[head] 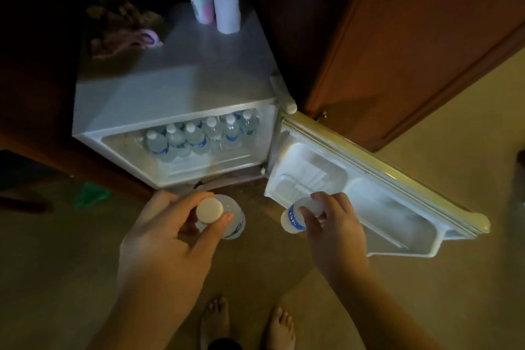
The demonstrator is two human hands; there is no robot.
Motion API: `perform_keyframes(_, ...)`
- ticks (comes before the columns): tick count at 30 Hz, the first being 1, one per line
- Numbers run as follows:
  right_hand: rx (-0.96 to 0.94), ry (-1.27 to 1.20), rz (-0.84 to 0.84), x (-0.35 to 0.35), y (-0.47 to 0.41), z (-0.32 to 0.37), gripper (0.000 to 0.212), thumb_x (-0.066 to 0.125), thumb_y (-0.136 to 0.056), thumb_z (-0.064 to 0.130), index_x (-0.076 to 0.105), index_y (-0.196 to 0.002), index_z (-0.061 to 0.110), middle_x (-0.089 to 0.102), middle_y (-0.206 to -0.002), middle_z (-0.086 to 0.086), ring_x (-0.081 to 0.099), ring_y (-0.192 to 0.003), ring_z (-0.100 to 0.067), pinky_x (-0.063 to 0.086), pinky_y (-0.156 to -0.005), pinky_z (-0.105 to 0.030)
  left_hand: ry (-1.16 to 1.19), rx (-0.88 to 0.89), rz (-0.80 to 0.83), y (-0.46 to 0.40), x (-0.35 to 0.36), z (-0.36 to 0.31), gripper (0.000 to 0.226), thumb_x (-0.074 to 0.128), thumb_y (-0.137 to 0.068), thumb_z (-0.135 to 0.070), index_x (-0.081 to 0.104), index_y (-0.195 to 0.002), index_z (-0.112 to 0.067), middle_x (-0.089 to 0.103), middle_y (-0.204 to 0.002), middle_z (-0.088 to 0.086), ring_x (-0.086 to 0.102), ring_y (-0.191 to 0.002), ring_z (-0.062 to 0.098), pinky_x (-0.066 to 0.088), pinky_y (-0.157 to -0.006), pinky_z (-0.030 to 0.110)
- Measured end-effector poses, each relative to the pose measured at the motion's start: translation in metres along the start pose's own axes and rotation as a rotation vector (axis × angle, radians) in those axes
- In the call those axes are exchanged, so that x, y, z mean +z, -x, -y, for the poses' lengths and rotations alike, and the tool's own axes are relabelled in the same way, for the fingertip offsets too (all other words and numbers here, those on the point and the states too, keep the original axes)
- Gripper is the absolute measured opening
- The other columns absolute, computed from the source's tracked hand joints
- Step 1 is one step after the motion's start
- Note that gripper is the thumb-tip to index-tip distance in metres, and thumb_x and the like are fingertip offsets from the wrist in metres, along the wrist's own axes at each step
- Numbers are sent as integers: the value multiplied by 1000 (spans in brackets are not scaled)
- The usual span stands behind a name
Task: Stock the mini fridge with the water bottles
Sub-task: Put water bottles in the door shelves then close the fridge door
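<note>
water bottles: your left hand (167,239) pinches one bottle (224,216) upright by its cap, your right hand (332,224) wraps another (295,217) tipped toward the door shelf (397,207), probably its destination, since the mini fridge (176,99) shelf already holds a row of bottles (199,136).

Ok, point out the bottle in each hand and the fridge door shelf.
Left bottle (209,210), head view: on its white cap, in the left hand's grip.
Right bottle (292,219), head view: on its blue label, held by the right hand.
Door shelf (397,221), head view: on its bare white inner tray.
</note>
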State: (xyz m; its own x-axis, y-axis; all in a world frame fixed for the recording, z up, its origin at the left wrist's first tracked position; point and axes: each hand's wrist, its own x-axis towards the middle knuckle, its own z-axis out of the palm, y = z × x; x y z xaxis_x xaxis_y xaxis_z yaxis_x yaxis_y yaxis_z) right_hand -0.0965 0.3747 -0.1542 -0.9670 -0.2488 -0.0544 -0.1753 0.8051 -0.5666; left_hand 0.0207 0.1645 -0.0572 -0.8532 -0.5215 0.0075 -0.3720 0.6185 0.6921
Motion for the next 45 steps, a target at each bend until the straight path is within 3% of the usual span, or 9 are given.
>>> perform_keyframes(6, -57, 218, -15, 61, -42, -42, 32, 60, -99, 28, 60, -128, 15, 56, -121, -2, 63, -97, -24, 57, -79, -39, -17, -29, 41, 2, 50, 48, 31, 80, -77, -47, 76, -104, -32, 59, -95, -18, 61, -85, -1, 40, -63, 4)
perform_keyframes(15, -160, 669, 360, 88, -102, -56, 43, 64, -83, -4, 53, -125, 4, 46, -116, -12, 54, -103, -30, 56, -84, -45, 79, -53, 85, 12, 82, 76, 28, 74, -79, -58, 72, -102, -43, 57, -96, -21, 62, -83, 3, 45, -61, 18)
perform_keyframes(19, -189, 774, 433, 101, -103, -61, 46, 67, -82, -3, 50, -125, 3, 43, -116, -13, 54, -103, -29, 57, -82, -45, 81, -52, 88, 9, 86, 82, 27, 76, -80, -55, 72, -103, -42, 57, -96, -20, 62, -82, 2, 50, -59, 23)
perform_keyframes(22, -153, 747, 422, 113, -95, -73, 53, 73, -79, -1, 49, -125, 5, 42, -117, -11, 51, -105, -25, 56, -83, -41, 81, -77, 85, 5, 87, 86, 27, 76, -78, -52, 72, -103, -42, 57, -99, -20, 61, -86, 0, 45, -60, 19)
perform_keyframes(28, -57, 648, 423, 140, -88, -88, 54, 63, -81, -6, 43, -130, 5, 33, -130, -13, 37, -119, -25, 46, -98, -35, 42, -49, 63, -6, 91, 91, 28, 76, -79, -49, 74, -104, -36, 57, -94, -21, 61, -85, 2, 44, -61, 9)
perform_keyframes(31, 16, 538, 366, 150, -87, -91, 59, 64, -81, -4, 40, -133, 9, 28, -132, -10, 34, -120, -24, 45, -98, -36, 40, -33, 73, -9, 96, 92, 29, 79, -80, -45, 75, -106, -33, 56, -95, -20, 61, -86, 3, 44, -71, 4)
perform_keyframes(35, 157, 320, 272, 161, -79, -100, 70, 65, -84, -1, 34, -144, 19, 25, -144, -7, 30, -131, -26, 42, -105, -42, 65, -18, 100, -11, 106, 90, 30, 79, -79, -45, 74, -106, -34, 55, -97, -22, 60, -87, 0, 46, -61, 11)
perform_keyframes(40, 305, 143, 120, 166, -68, -108, 56, 55, -95, 0, 40, -142, 26, 22, -157, -4, 24, -144, -28, 36, -113, -46, 97, -1, 111, -9, 117, 80, 29, 81, -78, -41, 71, -105, -36, 56, -96, -20, 59, -88, -3, 43, -73, 2)
perform_keyframes(45, 369, 74, 45, 165, -65, -123, 47, 49, -101, 6, 44, -142, 29, 31, -157, -7, 29, -143, -29, 34, -114, -47, 136, 9, 130, -6, 124, 74, 30, 82, -78, -40, 68, -103, -44, 58, -96, -21, 61, -90, -3, 45, -72, 3)
